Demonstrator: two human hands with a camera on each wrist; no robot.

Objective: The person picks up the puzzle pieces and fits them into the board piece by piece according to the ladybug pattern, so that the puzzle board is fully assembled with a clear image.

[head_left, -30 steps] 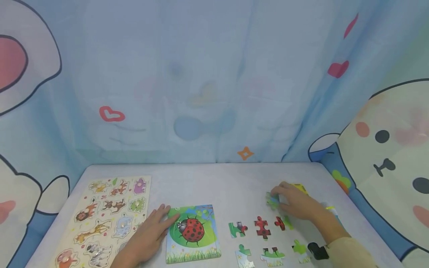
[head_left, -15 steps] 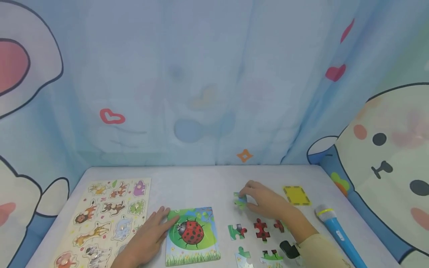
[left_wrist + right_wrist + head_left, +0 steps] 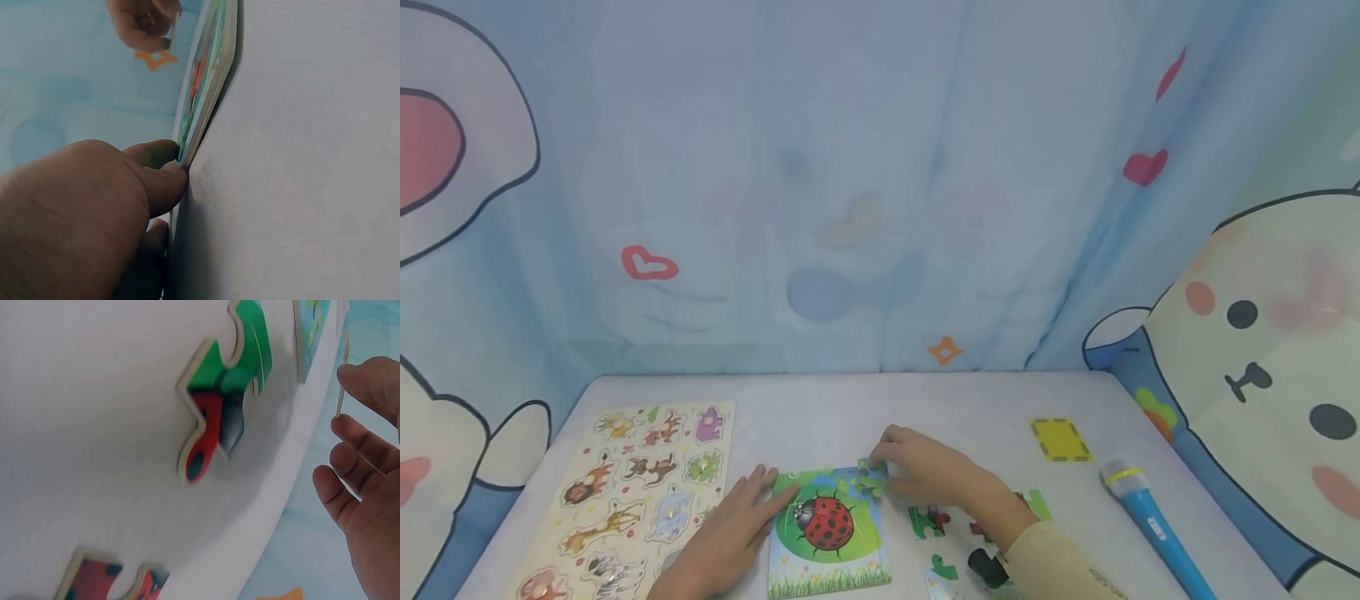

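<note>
Right hand [image 3: 928,472] pinching a green puzzle piece [image 3: 870,478] between thumb and fingertips, held over the top right corner of the ladybug puzzle board [image 3: 827,533]; in right wrist view same piece seen edge-on as a thin sliver [image 3: 342,375] between the fingertips [image 3: 369,378]. Left hand [image 3: 727,535] flat on the desk [image 3: 850,408], fingers straight and relaxed, tips touching the board's left edge; left wrist view confirms fingertips [image 3: 164,153] against the board edge [image 3: 206,94], gripping nothing. Board lying flat at the desk's front centre, between both hands. Loose puzzle pieces on the desk right of the board: green-and-red one [image 3: 927,521] just under the right wrist, also close up in right wrist view [image 3: 225,394]; small green one [image 3: 943,568] nearer the front edge; bright green one [image 3: 1037,503] just past the right forearm. Animal peg puzzle [image 3: 625,492] flat at far left, near the left hand. Yellow card [image 3: 1060,439] back right, well apart from the board. Blue toy microphone [image 3: 1153,525] lying at right near the desk edge. Cream sleeve [image 3: 1060,567] on right forearm.
</note>
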